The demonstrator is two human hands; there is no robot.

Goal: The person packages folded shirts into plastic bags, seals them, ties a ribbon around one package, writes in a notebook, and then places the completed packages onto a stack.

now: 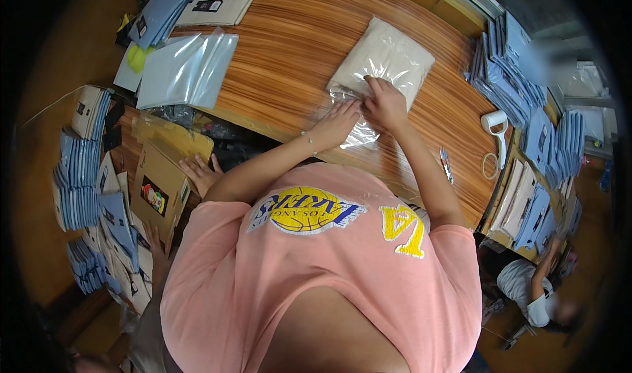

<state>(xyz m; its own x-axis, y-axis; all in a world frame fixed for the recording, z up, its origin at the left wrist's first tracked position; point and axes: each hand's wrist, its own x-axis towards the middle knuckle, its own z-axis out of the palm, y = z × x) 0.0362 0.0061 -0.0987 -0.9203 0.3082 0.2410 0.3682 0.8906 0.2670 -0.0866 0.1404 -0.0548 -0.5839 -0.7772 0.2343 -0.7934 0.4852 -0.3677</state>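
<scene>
A folded cream cloth (398,53) lies inside a clear plastic bag (359,136) on the wooden table, the bag's loose end toward me. Flat on that loose end rests my left hand (338,124), its fingers stretched out and nearly together. Beside it, my right hand (387,104) has its fingers bent at the near edge of the cloth, pinching the plastic. One of its fingers reaches up over the packed cloth. The two hands almost meet.
Clear plastic bags (187,70) lie at the table's left. Scissors (446,165) and a white lint roller (497,133) sit on the right. Stacks of blue packs (503,67) stand at both sides. Left of me, another person's hands hold a cardboard box (158,182).
</scene>
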